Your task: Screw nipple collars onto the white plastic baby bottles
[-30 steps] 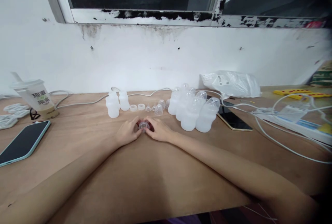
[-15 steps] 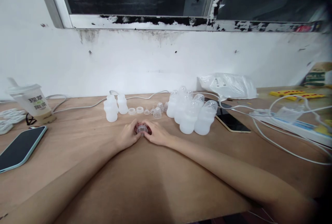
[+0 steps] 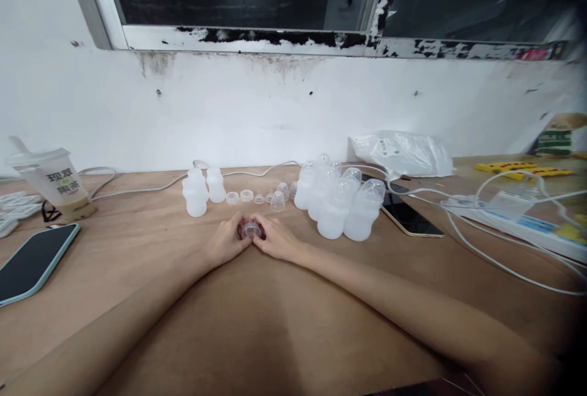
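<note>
Between my fingers, low over the table, is a small clear bottle ring [image 3: 251, 230]; whether a nipple sits in it I cannot make out. My left hand [image 3: 226, 241] is closed round its left side, and my right hand [image 3: 279, 239] grips the right side. Just beyond lie two loose rings [image 3: 246, 195], a clear nipple [image 3: 259, 198] and several clear domed caps [image 3: 277, 201]. Two frosted baby bottles without caps [image 3: 196, 193] stand behind to the left. To the right, several capped baby bottles [image 3: 334, 209] are grouped upright.
A drink cup [image 3: 57, 182] and a phone [image 3: 39, 261] are on the left. Another phone [image 3: 413, 216], a plastic bag [image 3: 403, 153], white cables [image 3: 477, 243] and a power strip [image 3: 513, 219] lie on the right. A wall closes off the table's back.
Both hands stay on the ring in nearly the same place. The view shifts very slightly; nothing else has visibly moved.
</note>
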`<state>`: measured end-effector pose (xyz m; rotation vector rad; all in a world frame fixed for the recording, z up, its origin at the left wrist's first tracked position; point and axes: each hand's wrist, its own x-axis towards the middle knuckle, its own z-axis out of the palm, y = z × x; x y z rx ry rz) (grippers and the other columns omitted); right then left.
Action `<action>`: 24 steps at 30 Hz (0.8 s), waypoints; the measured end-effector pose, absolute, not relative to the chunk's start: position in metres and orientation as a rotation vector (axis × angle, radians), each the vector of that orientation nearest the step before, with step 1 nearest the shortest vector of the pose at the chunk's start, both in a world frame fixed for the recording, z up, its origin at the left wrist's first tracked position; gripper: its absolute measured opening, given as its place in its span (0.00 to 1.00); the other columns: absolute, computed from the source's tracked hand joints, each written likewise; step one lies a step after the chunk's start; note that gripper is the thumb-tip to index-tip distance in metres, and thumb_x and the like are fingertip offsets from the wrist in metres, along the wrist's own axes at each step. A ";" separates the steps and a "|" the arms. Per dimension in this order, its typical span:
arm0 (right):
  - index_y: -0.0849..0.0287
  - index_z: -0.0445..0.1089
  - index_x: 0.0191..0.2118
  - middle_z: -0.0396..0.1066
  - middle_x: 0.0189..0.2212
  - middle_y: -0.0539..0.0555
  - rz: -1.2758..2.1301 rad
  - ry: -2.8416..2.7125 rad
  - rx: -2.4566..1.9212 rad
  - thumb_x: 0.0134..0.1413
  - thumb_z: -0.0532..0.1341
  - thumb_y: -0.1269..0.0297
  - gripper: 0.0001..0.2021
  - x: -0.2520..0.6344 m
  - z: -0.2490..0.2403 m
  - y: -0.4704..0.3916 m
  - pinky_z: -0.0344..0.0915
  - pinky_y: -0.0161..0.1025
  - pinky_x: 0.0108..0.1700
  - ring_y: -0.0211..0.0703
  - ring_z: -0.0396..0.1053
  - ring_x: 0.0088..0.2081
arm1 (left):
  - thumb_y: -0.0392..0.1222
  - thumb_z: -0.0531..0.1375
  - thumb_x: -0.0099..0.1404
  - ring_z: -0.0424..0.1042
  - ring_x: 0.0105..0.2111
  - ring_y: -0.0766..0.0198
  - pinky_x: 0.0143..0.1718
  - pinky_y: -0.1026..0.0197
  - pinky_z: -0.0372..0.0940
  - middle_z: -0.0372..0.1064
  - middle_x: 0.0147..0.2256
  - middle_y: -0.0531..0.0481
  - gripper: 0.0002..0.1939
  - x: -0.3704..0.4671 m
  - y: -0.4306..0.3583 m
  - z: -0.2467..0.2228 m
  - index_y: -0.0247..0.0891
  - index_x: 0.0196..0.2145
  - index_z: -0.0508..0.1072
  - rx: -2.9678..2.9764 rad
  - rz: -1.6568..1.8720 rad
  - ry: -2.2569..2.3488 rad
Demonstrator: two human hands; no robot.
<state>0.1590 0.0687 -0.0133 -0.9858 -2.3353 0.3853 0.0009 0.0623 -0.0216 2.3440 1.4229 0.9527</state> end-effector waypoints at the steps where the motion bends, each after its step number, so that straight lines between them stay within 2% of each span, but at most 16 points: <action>1: 0.58 0.59 0.39 0.66 0.31 0.51 0.403 -2.323 -0.987 0.45 0.53 0.71 0.12 0.159 -0.014 0.069 0.55 0.32 0.30 0.36 0.62 0.29 | 0.36 0.54 0.51 0.63 0.23 0.68 0.24 0.66 0.55 0.65 0.25 0.55 0.07 0.001 0.062 -0.021 0.37 0.31 0.61 2.340 0.952 1.425; 7: 0.58 0.60 0.38 0.66 0.28 0.49 0.471 -2.280 -1.009 0.46 0.52 0.72 0.11 0.158 -0.015 0.073 0.55 0.31 0.29 0.34 0.62 0.27 | 0.33 0.52 0.51 0.62 0.22 0.69 0.24 0.67 0.55 0.63 0.24 0.55 0.07 0.003 0.061 -0.020 0.37 0.31 0.61 2.344 0.969 1.402; 12: 0.58 0.59 0.40 0.66 0.29 0.49 0.424 -2.309 -0.961 0.45 0.54 0.69 0.13 0.159 -0.014 0.072 0.55 0.32 0.30 0.34 0.61 0.27 | 0.37 0.53 0.52 0.63 0.22 0.68 0.23 0.66 0.54 0.64 0.24 0.55 0.08 0.000 0.058 -0.018 0.38 0.33 0.60 2.366 0.939 1.443; 17: 0.57 0.59 0.40 0.66 0.29 0.49 0.400 -2.322 -0.964 0.43 0.54 0.71 0.14 0.160 -0.013 0.071 0.54 0.31 0.29 0.34 0.61 0.27 | 0.37 0.53 0.52 0.63 0.22 0.67 0.23 0.66 0.53 0.63 0.24 0.56 0.07 -0.001 0.057 -0.018 0.39 0.32 0.59 2.412 0.918 1.443; 24: 0.57 0.60 0.37 0.64 0.24 0.47 0.482 -2.228 -1.074 0.41 0.55 0.72 0.13 0.156 -0.013 0.071 0.53 0.30 0.27 0.34 0.60 0.25 | 0.34 0.52 0.51 0.61 0.21 0.69 0.22 0.67 0.53 0.62 0.22 0.56 0.06 0.004 0.057 -0.015 0.39 0.30 0.60 2.367 0.955 1.416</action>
